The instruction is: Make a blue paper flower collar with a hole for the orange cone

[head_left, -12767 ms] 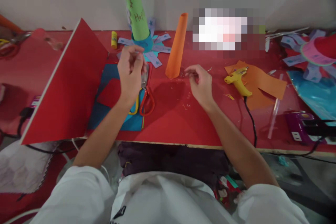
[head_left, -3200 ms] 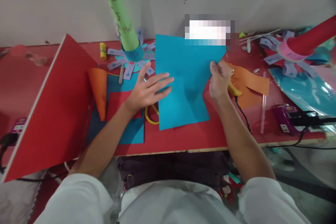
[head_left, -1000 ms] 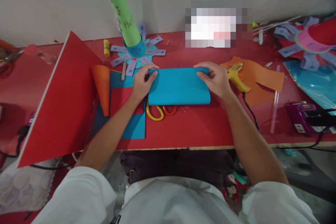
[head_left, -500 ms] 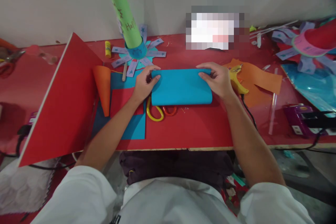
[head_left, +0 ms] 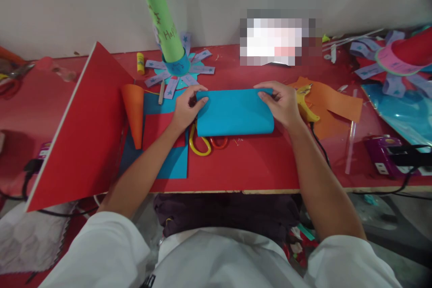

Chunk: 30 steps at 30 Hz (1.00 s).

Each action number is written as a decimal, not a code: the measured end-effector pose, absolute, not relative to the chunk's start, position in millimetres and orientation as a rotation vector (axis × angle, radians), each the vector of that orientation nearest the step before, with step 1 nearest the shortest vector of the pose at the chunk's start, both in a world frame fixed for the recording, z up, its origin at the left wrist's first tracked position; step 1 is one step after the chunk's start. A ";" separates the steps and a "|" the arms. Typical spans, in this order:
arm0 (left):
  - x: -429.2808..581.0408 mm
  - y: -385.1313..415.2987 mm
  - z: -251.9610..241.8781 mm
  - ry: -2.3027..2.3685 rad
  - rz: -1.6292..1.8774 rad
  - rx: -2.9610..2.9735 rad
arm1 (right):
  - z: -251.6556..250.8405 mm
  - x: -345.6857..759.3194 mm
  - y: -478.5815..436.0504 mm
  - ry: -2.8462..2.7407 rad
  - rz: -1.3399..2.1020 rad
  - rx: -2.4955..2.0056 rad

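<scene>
A blue paper sheet [head_left: 234,112] lies folded over on the red table [head_left: 256,166], its fold facing me. My left hand [head_left: 185,108] pinches its upper left corner and my right hand [head_left: 282,104] pinches its upper right corner. Scissors with one yellow and one red handle [head_left: 202,143] poke out from under the sheet's near edge. An orange paper cone [head_left: 134,112] lies left of my left hand, on flat blue and red sheets [head_left: 168,162].
A large red board [head_left: 77,130] leans over the table's left front edge. A green tube [head_left: 161,13] stands on a star-strip base at the back. A yellow glue gun [head_left: 305,101] on orange paper [head_left: 332,105] lies right of my right hand. A purple power strip [head_left: 384,157] sits far right.
Over the last seconds the blue sheet was laid flat, then folded over. In the last second both hands stayed on its top corners; the view shifted slightly.
</scene>
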<state>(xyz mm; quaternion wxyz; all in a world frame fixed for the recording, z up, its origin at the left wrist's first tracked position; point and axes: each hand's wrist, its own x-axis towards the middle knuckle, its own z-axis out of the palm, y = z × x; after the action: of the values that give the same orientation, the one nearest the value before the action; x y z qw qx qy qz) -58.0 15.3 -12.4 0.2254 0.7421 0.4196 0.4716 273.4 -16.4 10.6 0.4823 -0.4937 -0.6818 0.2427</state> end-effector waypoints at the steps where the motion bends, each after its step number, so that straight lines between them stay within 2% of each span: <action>1: -58.0 14.8 -12.1 1.160 1.302 2.047 | 11.4 273.2 -16.7 -1.661 0.593 -1.209; 30: -58.1 15.7 -12.2 1.186 1.332 2.049 | 5.7 277.2 -11.6 -1.691 0.529 -1.225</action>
<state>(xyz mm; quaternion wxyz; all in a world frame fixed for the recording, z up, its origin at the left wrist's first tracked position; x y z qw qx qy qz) -58.1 15.7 -12.2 0.2112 0.7373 0.4268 0.4793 277.2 -11.6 5.7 0.4741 -0.5009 -0.6911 0.2161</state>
